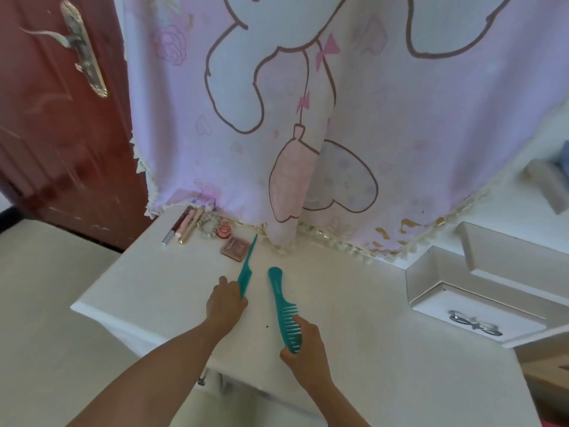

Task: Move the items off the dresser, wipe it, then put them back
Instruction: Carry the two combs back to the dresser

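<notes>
**Operator:** Left hand [226,303] first: its fingers are curled round the toothed end of the thin comb [246,272], over the front part of the dresser [147,291]. The comb's pointed tail sticks out past my knuckles toward the back. Its tip ends just beside the square compact [235,247].

**Observer:** And the other one?

**Operator:** My right hand [304,343] grips the wide comb [283,303] by its teeth. The handle runs up and away from me, roughly parallel to the thin comb, with a gap between the two.

**Observer:** Lifted, or lying flat?

**Operator:** I cannot tell from here. The thin comb's teeth are hidden inside my fist, and my fingers cover the wide comb's lower end.

**Observer:** What's at the back?

**Operator:** Three tubes [181,228], something beaded I can't make out, and a small round pot [224,230]. They sit along the hem of the pink cloth [369,134] hanging there. The picture is soft, so I can't read any labels.

**Observer:** Arms?

**Operator:** Both bare forearms reach forward from the bottom edge. The left hand is farther ahead than the right.
</notes>
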`<state>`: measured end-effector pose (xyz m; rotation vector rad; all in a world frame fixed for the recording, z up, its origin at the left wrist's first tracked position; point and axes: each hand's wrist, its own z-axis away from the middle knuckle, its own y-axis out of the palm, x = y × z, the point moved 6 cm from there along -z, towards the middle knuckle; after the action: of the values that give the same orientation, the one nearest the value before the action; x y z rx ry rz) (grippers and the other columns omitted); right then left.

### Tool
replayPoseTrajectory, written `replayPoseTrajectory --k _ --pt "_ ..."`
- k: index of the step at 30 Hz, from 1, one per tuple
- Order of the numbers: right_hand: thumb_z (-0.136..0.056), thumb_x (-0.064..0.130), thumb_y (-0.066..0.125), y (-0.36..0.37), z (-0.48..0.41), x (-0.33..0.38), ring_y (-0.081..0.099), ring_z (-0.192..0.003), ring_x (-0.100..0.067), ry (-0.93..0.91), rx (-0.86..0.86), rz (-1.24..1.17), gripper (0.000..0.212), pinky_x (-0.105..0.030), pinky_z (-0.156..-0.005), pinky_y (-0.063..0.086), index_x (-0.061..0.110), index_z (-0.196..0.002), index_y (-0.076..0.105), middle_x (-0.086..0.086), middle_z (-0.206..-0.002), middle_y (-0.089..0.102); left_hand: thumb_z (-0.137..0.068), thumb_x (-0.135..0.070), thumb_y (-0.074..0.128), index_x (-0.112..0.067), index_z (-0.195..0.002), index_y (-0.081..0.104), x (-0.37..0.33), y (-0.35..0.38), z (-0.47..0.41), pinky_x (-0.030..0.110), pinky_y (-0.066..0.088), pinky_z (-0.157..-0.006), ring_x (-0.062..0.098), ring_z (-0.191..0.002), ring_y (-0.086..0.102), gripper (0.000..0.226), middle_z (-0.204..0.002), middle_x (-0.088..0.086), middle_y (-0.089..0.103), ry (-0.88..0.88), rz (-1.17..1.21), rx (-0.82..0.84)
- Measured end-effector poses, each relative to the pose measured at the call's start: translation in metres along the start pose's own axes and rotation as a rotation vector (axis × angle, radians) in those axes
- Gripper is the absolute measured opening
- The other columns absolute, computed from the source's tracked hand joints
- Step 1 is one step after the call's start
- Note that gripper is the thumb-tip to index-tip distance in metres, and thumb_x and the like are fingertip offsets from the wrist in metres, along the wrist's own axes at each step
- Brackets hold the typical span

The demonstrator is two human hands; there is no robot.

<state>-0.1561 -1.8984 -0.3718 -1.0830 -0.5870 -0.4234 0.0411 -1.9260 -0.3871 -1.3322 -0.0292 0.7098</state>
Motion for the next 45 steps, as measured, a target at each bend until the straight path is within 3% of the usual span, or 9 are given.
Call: replayPoseTrajectory --k 3,6,9,11,13,16,26,35,45 --pt "-0.083 0.019 0.061 -0.002 -0.011 0.008 0.039 -0.096 -0.002 -0.01 0.0 0.021 0.059 -0.005 -0.083 0.036 0.017 -0.135 0.032 -0.001 -0.131 0.039 -0.086 -0.04 0.057 -0.008 -0.103 0.057 0.003 -0.008 0.005 0.026 0.043 -0.059 0.02 -0.094 0.052 0.036 -0.106 0.007 0.051 0.026 -0.112 -0.114" --pt "-0.082 0.018 0.061 -0.002 -0.025 0.023 0.04 -0.092 -0.005 -0.024 -0.038 -0.035 0.058 -0.008 -0.079 0.033 0.014 -0.134 0.034 -0.004 -0.128 0.041 -0.047 -0.039 0.088 -0.01 -0.075 0.069 0.021 -0.012 0.017 0.026 0.046 -0.041 0.023 -0.066 0.063 0.045 -0.079 0.008 0.066 0.135 -0.236 -0.187" --pt "-0.084 0.016 0.059 0.005 -0.036 0.038 0.041 -0.086 -0.009 -0.045 -0.053 -0.057 0.055 -0.012 -0.076 0.031 0.012 -0.133 0.035 -0.006 -0.127 0.041 -0.036 -0.041 0.091 -0.013 -0.086 0.073 0.06 -0.003 0.024 0.037 0.056 -0.053 0.029 -0.079 0.07 0.06 -0.095 0.011 0.071 0.113 -0.251 -0.156" --pt "-0.085 0.016 0.057 0.013 -0.043 0.046 0.041 -0.085 -0.009 -0.058 -0.053 -0.031 0.054 -0.014 -0.075 0.033 0.011 -0.134 0.034 -0.006 -0.127 0.039 -0.05 -0.056 0.081 -0.016 -0.111 0.067 0.076 0.001 0.034 0.044 0.055 -0.075 0.032 -0.104 0.064 0.074 -0.124 0.013 0.06 0.111 -0.315 -0.053" --pt "-0.086 0.018 0.056 0.021 -0.048 0.052 0.045 -0.088 -0.011 -0.066 -0.058 0.001 0.053 -0.017 -0.076 0.038 0.01 -0.134 0.033 -0.007 -0.128 0.039 -0.08 -0.065 0.044 -0.023 -0.144 0.029 0.087 0.005 0.042 0.047 0.028 -0.109 0.033 -0.14 0.024 0.078 -0.154 0.009 0.014 0.088 -0.286 0.047" --pt "-0.086 0.02 0.056 0.033 -0.055 0.059 0.05 -0.105 -0.018 -0.049 -0.065 0.077 0.056 -0.024 -0.084 0.044 0.01 -0.135 0.032 -0.008 -0.127 0.042 -0.093 -0.055 0.024 -0.027 -0.147 -0.005 0.091 0.008 0.046 0.038 -0.003 -0.117 0.022 -0.144 -0.013 0.067 -0.155 0.001 -0.016 0.047 -0.278 0.15" --pt "-0.091 0.022 0.051 0.05 -0.069 0.081 0.038 -0.122 -0.024 0.085 -0.082 0.164 0.059 -0.031 -0.09 0.044 0.014 -0.141 0.022 -0.011 -0.133 0.04 -0.095 -0.047 0.031 -0.026 -0.147 -0.006 0.089 0.01 0.046 0.038 -0.006 -0.116 0.022 -0.143 -0.017 0.067 -0.155 0.002 -0.018 0.015 -0.205 0.185" --pt "-0.089 0.012 0.047 0.064 -0.064 0.076 0.035 -0.125 -0.023 -0.014 -0.024 0.085 0.055 -0.028 -0.096 0.041 0.013 -0.14 0.027 -0.01 -0.138 0.035 -0.095 -0.05 0.031 -0.027 -0.147 -0.006 0.092 0.009 0.045 0.039 -0.004 -0.116 0.023 -0.143 -0.016 0.068 -0.155 0.002 -0.017 0.017 -0.222 0.216" --pt "-0.095 0.029 0.044 0.05 -0.044 0.062 0.016 -0.139 -0.023 -0.129 0.027 0.257 0.057 -0.03 -0.11 0.026 0.02 -0.144 0.017 -0.007 -0.152 0.013 -0.095 -0.05 0.033 -0.027 -0.147 -0.002 0.09 0.006 0.047 0.04 -0.002 -0.117 0.023 -0.144 -0.014 0.067 -0.156 0.002 -0.014 0.032 -0.206 0.201"
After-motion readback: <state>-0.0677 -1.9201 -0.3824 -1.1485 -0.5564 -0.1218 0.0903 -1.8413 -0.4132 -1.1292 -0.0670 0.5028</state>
